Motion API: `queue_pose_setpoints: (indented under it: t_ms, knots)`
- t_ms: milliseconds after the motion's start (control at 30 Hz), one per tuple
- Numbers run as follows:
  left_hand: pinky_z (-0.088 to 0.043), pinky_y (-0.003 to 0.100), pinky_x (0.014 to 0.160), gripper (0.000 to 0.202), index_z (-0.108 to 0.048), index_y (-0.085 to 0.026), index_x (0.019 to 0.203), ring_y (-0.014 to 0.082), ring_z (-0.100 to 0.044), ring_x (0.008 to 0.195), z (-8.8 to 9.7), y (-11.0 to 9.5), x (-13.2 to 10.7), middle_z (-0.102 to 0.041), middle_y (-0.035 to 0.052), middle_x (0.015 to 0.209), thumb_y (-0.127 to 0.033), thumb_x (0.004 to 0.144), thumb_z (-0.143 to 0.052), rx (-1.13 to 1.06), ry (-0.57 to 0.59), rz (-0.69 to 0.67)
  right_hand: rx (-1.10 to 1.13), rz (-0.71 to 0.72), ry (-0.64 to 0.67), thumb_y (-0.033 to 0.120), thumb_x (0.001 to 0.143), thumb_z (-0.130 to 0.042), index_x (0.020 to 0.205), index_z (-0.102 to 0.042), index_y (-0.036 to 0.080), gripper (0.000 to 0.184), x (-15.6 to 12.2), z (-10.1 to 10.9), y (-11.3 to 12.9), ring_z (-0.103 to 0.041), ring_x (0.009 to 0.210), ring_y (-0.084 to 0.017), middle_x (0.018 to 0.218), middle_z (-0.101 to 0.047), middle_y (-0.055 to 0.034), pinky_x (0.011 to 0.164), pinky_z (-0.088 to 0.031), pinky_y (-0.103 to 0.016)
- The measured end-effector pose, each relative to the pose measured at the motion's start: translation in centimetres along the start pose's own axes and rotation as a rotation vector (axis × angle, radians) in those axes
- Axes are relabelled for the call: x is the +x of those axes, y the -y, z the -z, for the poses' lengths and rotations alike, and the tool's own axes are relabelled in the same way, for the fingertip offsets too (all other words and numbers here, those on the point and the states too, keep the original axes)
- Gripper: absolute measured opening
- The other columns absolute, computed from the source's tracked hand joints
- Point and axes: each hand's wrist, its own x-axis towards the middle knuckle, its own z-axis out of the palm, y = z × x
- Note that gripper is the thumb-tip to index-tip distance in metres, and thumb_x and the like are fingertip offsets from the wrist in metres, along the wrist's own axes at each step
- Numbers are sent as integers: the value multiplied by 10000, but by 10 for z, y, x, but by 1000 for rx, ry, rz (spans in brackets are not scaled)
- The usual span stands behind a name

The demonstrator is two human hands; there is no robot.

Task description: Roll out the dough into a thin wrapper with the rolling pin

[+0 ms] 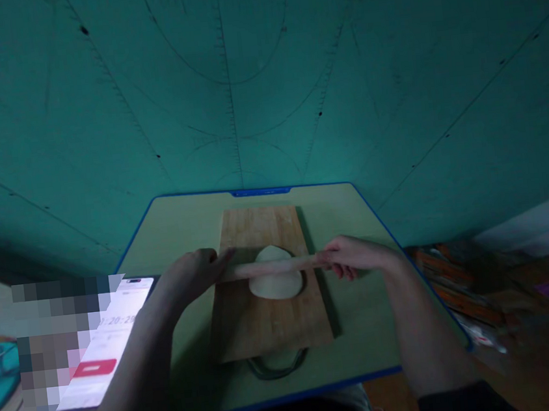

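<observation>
A pale rolling pin [274,267] lies crosswise over a flat, whitish piece of dough [277,288]. Beneath the dough is a wooden cutting board [272,330] with a dark loop handle at its near end. My left hand [196,272] is closed around the pin's left end, just past the board's left edge. At the other end, my right hand [346,255] grips the pin beyond the board's right edge, fingers curled. The dough shows both in front of and behind the pin; the strip under it is hidden.
The board rests on a small pale table with a blue rim [302,187]. A lit phone [116,340] stands at the left, by my left forearm. Behind the table rises a green wall [263,102] with drawn lines. Cardboard boxes [534,296] lie at the right.
</observation>
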Motion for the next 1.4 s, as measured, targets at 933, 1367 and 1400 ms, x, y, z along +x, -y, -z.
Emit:
queue_pose_setpoints:
  t_ms: [933,1367,1400]
  knots:
    - [-460,307,598,439,-652,-216,807,218,-651,684,7,-8,-22,-702,67,799,-640,833,-543,-61,-51,-140,-127,25,-30,453,760,-749,826,-565,230,296,-14,-9,21,-534,601,-129,702,-589,31,487,-349,-239]
    - [-367,620,1123,628,-494,-156,1428,400,-505,1352,-61,-62,-62,-570,207,1436,-521,924,-575,271,-413,-590,-723,395,-593,279,859,-657,1533,-371,133,747,-24,-100,37,-315,1492,-385,1593,-387,-210,1214,-222,-643]
    - [-409,586,1097,640,-500,-151,1426,388,-539,1313,-64,-66,-63,-585,201,1421,-515,909,-601,257,-392,-620,-753,408,-622,243,831,-669,1562,-309,108,826,-24,-109,34,-266,1514,-387,1607,-353,-226,1228,-188,-647]
